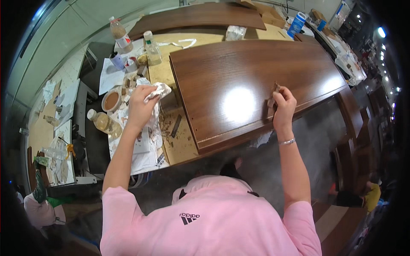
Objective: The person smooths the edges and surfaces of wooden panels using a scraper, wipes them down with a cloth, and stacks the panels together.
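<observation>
A dark brown wood-grain panel [205,81] with a glossy face lies on the bench, its long edge toward me. My right hand [285,104] pinches a thin brown piece, possibly folded sandpaper [272,100], at the panel's near right part; whether it touches the face is hard to tell. My left hand [142,104] is closed on a crumpled white cloth [160,90], held above the cluttered bench left of the panel. Beneath that hand are a tub of brown paste [112,100] and white paper. A dark flat strip [176,126] lies beside the panel.
Bottles, including a clear one [152,49] and a yellowish one [104,123], stand at the left. Another brown panel [198,18] lies at the back, near a blue container [297,24]. Other people [42,209] are at the lower left and right.
</observation>
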Demonstrator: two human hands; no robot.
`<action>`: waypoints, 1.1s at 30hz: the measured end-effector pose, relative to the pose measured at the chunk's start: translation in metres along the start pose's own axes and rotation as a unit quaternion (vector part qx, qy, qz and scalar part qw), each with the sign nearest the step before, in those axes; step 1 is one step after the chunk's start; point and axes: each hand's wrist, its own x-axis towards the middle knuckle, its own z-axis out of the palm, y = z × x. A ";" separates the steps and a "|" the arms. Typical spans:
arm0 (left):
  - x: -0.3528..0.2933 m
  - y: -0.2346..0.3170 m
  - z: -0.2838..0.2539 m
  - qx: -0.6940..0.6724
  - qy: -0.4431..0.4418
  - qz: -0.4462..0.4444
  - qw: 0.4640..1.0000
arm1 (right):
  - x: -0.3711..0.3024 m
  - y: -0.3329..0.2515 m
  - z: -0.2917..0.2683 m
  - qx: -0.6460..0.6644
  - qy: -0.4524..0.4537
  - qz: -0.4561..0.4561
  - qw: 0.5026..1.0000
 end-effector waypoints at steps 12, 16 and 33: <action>0.056 -0.001 0.082 -0.169 0.018 0.101 0.980 | -0.003 0.007 0.000 -0.040 0.023 -0.008 0.999; 0.114 -0.037 0.086 -0.021 0.029 0.078 0.996 | -0.004 0.004 0.008 -0.021 0.011 0.007 1.000; 0.112 -0.039 0.099 -0.063 0.065 0.026 0.996 | -0.008 -0.001 -0.002 -0.006 -0.024 0.050 0.998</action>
